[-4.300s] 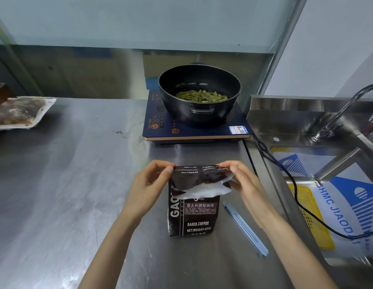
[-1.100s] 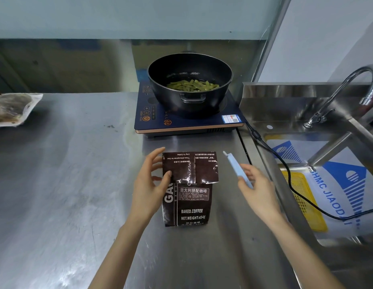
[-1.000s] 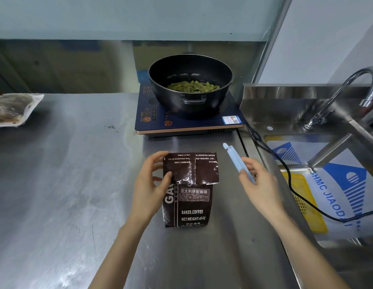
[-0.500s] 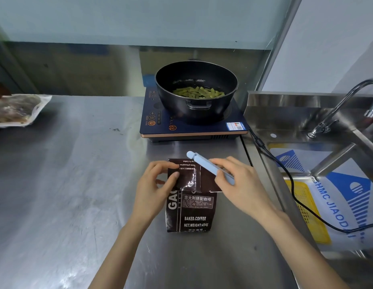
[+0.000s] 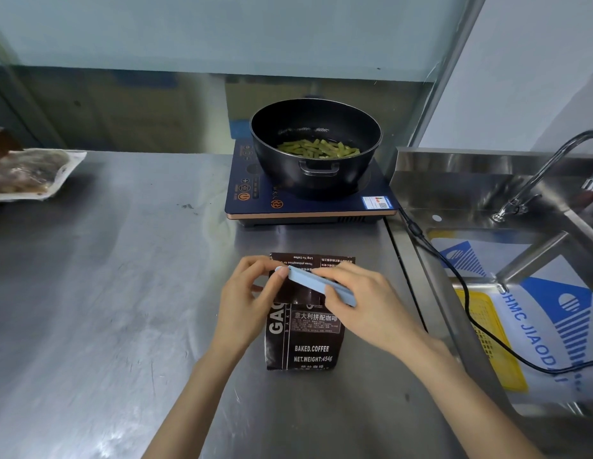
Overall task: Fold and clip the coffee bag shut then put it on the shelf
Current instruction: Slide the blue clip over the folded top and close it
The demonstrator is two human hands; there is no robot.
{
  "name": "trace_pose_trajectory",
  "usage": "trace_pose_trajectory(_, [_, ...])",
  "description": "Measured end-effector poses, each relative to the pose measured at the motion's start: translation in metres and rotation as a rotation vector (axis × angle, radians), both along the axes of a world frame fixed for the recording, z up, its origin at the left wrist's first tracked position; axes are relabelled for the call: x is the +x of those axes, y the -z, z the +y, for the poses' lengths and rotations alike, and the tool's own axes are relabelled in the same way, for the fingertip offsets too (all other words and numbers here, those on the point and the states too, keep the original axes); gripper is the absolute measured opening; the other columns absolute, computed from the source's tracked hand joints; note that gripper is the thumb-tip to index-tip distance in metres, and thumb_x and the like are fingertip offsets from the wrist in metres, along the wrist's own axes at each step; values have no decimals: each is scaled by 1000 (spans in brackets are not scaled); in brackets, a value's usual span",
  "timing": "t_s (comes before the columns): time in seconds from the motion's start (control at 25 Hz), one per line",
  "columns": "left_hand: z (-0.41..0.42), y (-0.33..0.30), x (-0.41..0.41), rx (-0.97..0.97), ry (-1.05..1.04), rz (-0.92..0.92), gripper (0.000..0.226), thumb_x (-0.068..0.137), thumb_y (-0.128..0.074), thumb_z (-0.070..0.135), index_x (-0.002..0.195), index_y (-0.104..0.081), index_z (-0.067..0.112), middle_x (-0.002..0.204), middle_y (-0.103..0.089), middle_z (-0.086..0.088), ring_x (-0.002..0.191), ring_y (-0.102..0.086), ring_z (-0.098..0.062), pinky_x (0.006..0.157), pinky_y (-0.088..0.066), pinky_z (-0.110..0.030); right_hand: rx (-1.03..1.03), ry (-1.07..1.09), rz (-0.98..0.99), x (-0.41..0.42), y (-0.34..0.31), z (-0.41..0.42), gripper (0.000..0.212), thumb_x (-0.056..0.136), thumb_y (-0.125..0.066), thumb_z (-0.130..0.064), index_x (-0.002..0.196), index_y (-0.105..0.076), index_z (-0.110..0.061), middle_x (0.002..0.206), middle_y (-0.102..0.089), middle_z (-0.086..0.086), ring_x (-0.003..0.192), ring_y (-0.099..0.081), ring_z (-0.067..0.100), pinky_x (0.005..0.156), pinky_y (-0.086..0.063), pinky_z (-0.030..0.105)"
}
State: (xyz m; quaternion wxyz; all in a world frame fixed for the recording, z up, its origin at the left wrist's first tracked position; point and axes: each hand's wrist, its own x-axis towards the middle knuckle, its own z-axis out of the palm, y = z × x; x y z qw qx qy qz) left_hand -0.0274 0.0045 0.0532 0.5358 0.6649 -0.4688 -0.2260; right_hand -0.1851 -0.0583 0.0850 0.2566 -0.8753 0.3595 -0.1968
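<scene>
A dark brown coffee bag (image 5: 305, 339) lies on the steel counter (image 5: 106, 293), its top flap folded down over the front. A long light-blue sealing clip (image 5: 316, 284) lies slantwise across the folded flap. My right hand (image 5: 358, 303) grips the clip's right part. My left hand (image 5: 247, 303) holds the bag's left edge, with thumb and fingertips touching the clip's left end. Whether the clip is closed over the flap cannot be told. No shelf is in view.
Behind the bag stands an induction cooker (image 5: 308, 197) with a black pot (image 5: 315, 144) of green beans. Its black cord (image 5: 454, 276) runs into the sink (image 5: 520, 260) on the right, under a tap (image 5: 546, 167). A packet of food (image 5: 30, 173) lies far left.
My right hand has carried the clip from the bag's right side leftward onto the folded flap. My left hand's fingers have come up to meet the clip's left end.
</scene>
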Motion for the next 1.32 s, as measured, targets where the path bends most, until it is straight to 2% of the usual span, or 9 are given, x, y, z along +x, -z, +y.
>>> trace_pose_trajectory(0.16, [-1,2,-1,-5,-3,-35,21,84,-55,23,71,-54,39,87,-54,13,80,-52,10,64,-39,-3,-29,-14,66,-2,5,-1,37,83,-56,-31,119,-50,-32,103,-58,-14,81,-55,11,72,-45,26])
trace_pose_trajectory(0.28, [-2,4,-1,-1,-6,-80,21,86,-51,25,71,-51,40,85,-52,13,80,-52,9,64,-40,-3,-123,-2,58,-3,11,-1,36,84,-50,-34,120,-52,-33,99,-63,-10,74,-54,14,64,-48,29])
trace_pose_trajectory(0.36, [-3,4,1,0,-5,-103,23,87,-49,25,70,-49,40,82,-52,12,80,-52,9,64,-40,-4,-240,-12,49,-3,15,0,36,82,-44,-37,116,-55,-31,90,-66,-11,70,-50,13,52,-44,22])
trace_pose_trajectory(0.44, [-3,5,2,8,-1,-93,23,87,-49,25,69,-48,39,81,-52,10,81,-53,9,64,-40,-4,-304,-13,59,-4,15,0,36,81,-42,-36,113,-57,-30,85,-67,-12,64,-50,11,48,-36,16])
trace_pose_trajectory(0.6, [-1,6,3,-2,23,-58,17,85,-47,33,69,-49,38,80,-53,10,80,-54,6,66,-40,-5,-314,-52,48,-5,16,-1,36,83,-42,-35,114,-57,-29,85,-68,-11,55,-50,9,48,-33,15])
trace_pose_trajectory(0.84, [0,6,1,5,38,-3,19,87,-50,27,68,-52,29,81,-53,9,79,-53,3,72,-40,-7,-231,-95,10,-10,24,-4,39,86,-37,-38,122,-50,-31,92,-68,-7,60,-54,12,57,-42,21])
trace_pose_trajectory(1.08, [0,4,-2,19,50,74,20,86,-49,22,67,-52,24,82,-52,8,77,-51,-1,73,-40,-11,-232,-94,-9,-13,26,-3,40,86,-35,-39,124,-47,-32,98,-69,-8,68,-61,14,57,-50,28])
trace_pose_trajectory(1.24, [0,7,2,50,35,70,18,87,-48,22,73,-54,14,84,-53,8,78,-52,-2,75,-41,-12,-173,-126,-113,-13,22,-2,37,88,-39,-35,124,-47,-30,99,-71,-4,74,-60,10,64,-48,21])
trace_pose_trajectory(1.32, [-2,8,4,57,39,34,18,87,-48,23,75,-55,12,84,-53,8,79,-52,-4,74,-40,-12,-175,-106,-116,-13,17,-3,37,88,-38,-36,124,-45,-32,95,-71,-2,72,-60,13,64,-48,23])
